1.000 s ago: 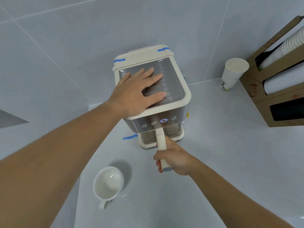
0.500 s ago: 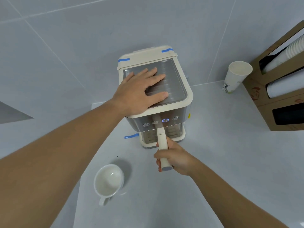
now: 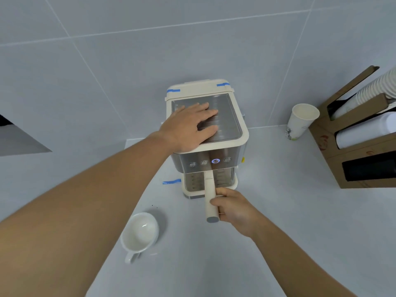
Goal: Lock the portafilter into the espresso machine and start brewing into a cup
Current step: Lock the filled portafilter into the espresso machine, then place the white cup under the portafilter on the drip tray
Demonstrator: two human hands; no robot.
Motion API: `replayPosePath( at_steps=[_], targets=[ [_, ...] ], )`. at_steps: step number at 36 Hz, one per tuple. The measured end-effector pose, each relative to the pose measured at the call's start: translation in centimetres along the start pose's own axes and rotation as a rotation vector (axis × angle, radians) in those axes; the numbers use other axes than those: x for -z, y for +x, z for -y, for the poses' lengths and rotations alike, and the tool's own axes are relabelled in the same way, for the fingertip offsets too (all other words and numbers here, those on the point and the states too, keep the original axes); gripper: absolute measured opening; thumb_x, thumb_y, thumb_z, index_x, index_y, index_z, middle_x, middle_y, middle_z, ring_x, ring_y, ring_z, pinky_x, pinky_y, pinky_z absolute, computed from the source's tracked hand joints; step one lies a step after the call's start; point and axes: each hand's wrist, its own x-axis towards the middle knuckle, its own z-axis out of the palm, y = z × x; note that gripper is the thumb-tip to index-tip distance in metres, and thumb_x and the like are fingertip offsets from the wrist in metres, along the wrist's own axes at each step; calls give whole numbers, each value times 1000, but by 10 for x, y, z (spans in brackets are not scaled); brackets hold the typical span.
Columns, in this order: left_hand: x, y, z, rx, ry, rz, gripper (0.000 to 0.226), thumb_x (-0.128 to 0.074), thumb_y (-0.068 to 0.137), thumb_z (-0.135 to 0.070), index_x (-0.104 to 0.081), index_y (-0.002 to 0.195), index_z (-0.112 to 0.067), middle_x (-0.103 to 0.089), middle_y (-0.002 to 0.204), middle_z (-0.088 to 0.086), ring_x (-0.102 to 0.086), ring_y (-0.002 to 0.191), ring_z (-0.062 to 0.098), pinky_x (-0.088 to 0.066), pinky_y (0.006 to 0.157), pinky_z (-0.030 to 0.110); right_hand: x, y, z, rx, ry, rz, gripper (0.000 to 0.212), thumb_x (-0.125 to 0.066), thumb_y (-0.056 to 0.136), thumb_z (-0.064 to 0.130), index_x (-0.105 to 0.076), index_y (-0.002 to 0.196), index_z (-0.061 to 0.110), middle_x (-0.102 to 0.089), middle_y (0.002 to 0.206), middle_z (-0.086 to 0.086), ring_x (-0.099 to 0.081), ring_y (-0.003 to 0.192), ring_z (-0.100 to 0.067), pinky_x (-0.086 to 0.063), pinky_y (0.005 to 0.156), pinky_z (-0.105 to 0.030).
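- The portafilter is seated under the brew head of the espresso machine; its cream handle projects straight out from the front, which suggests the locked position is reached or nearly so.
- The right hand has its fingers curled around the handle's outer end, where leverage for turning is greatest.
- The left hand lies flat, fingers spread, on the machine's top tray, holding nothing; it likely braces the body against the twist.
- One front button glows blue.
- The cup stands on the counter left of the machine, not yet under the spout.
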Motion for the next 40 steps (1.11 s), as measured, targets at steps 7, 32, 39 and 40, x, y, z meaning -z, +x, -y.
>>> replayPosePath(
  at_steps=[7, 32, 39, 40],
  targets=[
    [14, -17, -15, 34, -156, 6, 32, -53, 94, -37, -62, 120, -22, -60, 127, -3, -52, 119, 18, -38, 99, 32, 6, -19, 2, 16, 57, -4, 24, -51, 92, -4, -71, 100, 8, -71, 101, -14, -69, 87, -26, -60, 70, -25],
    [-39, -233, 59, 645, -876, -73, 17, -72, 83, -27, -76, 87, -43, -76, 91, -6, -72, 88, 15, -53, 86, 33, 11, -39, -67, -150, 269, -111, 25, -58, 96, 13, -68, 113, -1, -77, 105, -17, -74, 98, -32, -56, 89, -43],
    [-72, -294, 76, 912, -1009, -136, 14, -62, 92, -10, -75, 95, -13, -76, 92, 11, -72, 88, 26, -56, 83, 33, -16, -33, -84, -191, 195, -58, 27, -59, 96, 16, -68, 116, 1, -76, 110, -16, -73, 101, -31, -56, 90, -42],
    [-76, -301, 79, 938, -1029, -149, 14, -62, 92, -10, -76, 94, -12, -75, 91, 12, -71, 87, 26, -56, 83, 34, -20, -32, -86, -197, 191, -54, 27, -59, 95, 16, -68, 116, 1, -75, 111, -16, -73, 101, -31, -56, 89, -42]
  ],
)
